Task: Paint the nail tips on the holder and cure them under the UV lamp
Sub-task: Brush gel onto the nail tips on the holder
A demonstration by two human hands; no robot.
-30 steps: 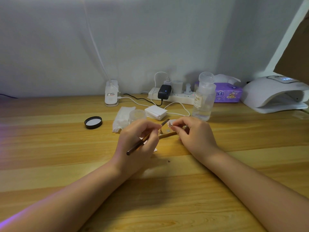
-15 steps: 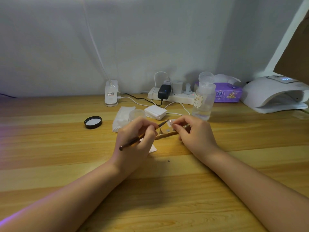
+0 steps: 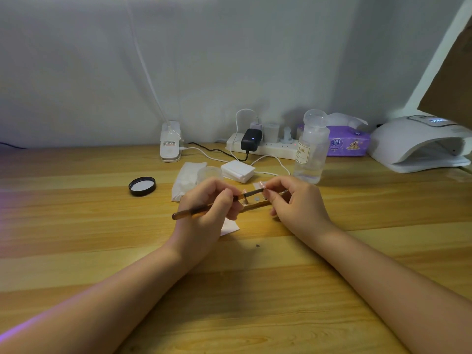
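Over the surface point(image 3: 255, 290), my left hand point(image 3: 204, 215) pinches the brush point(image 3: 194, 213); my right hand point(image 3: 293, 203) pinches the light, fiddly holder point(image 3: 255, 206) endwise.

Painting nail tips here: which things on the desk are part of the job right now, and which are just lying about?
In use:
- brush, held by the left hand
- holder with nail tips, steadied by the right hand
- UV lamp, for curing later

Lying about:
- black lid
- tissue pack
- power strip
- clear bottle
- white pads
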